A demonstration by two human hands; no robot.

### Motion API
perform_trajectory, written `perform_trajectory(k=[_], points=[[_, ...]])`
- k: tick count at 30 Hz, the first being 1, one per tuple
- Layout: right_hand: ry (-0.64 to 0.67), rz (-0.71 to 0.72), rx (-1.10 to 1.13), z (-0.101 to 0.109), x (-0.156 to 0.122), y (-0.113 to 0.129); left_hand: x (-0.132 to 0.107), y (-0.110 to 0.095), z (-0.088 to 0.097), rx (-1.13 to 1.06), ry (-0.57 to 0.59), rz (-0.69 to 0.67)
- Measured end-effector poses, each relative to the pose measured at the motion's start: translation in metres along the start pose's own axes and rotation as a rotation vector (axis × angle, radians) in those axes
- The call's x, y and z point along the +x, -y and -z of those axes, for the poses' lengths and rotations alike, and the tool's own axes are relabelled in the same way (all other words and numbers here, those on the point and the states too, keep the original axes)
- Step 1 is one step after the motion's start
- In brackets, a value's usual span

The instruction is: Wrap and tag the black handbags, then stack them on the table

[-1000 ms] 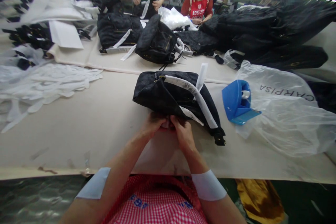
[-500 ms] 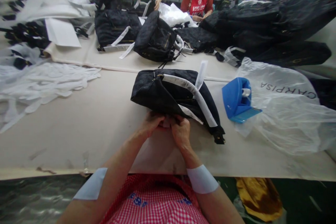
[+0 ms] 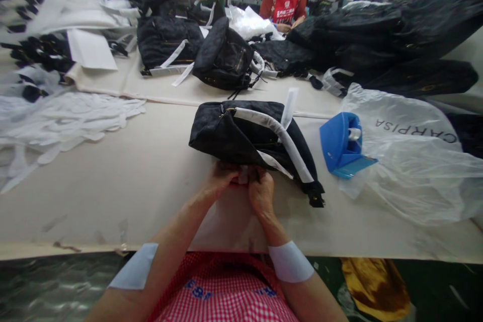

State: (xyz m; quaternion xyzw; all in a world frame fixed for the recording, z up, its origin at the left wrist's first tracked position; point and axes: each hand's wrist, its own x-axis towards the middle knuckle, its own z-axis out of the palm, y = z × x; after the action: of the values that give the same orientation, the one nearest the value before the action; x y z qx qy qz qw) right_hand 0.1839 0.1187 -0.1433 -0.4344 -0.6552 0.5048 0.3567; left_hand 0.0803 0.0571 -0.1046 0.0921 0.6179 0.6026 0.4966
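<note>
A black bag (image 3: 249,133) lies on its side on the table, a handle (image 3: 279,128) wrapped in white curving over it. A loose white strip (image 3: 289,108) stands up from that handle. At the bag's near edge, my left hand (image 3: 220,177) has its fingers bent in, the tips partly hidden under the bag. Close beside it, my right hand (image 3: 261,188) is closed in a pinch. Between the two hands shows a small whitish strip (image 3: 243,175), with both sets of fingertips at it. Whether it belongs to the bag, I cannot tell.
A blue tape dispenser-like holder (image 3: 341,143) stands right of the bag, beside a clear plastic bag (image 3: 415,171). White cut pieces (image 3: 71,115) spread at left. More black bags (image 3: 226,55) lie along the back, where other people (image 3: 289,5) work.
My hands stay at the bag's near edge, and the small whitish strip between them shows slightly more. Across the table, a co-worker's hands have raised a white-wrapped handle.
</note>
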Motion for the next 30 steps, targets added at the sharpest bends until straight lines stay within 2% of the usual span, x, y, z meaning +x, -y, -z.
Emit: perform_trajectory(k=[8,15,22,30], points=[[0.016,-0.031,0.085,0.002,0.0,0.002,0.006,0.005,-0.007,0.012,-0.079,-0.043],[0.204,-0.209,0.404,0.005,0.002,0.0,0.005,0.001,-0.008,0.02,-0.074,-0.035],[0.081,-0.141,0.353,0.003,0.003,-0.004,0.005,-0.002,-0.005,0.036,-0.094,0.011],[0.029,-0.19,0.334,0.003,0.001,-0.003,0.005,-0.013,-0.002,0.161,0.013,0.083]])
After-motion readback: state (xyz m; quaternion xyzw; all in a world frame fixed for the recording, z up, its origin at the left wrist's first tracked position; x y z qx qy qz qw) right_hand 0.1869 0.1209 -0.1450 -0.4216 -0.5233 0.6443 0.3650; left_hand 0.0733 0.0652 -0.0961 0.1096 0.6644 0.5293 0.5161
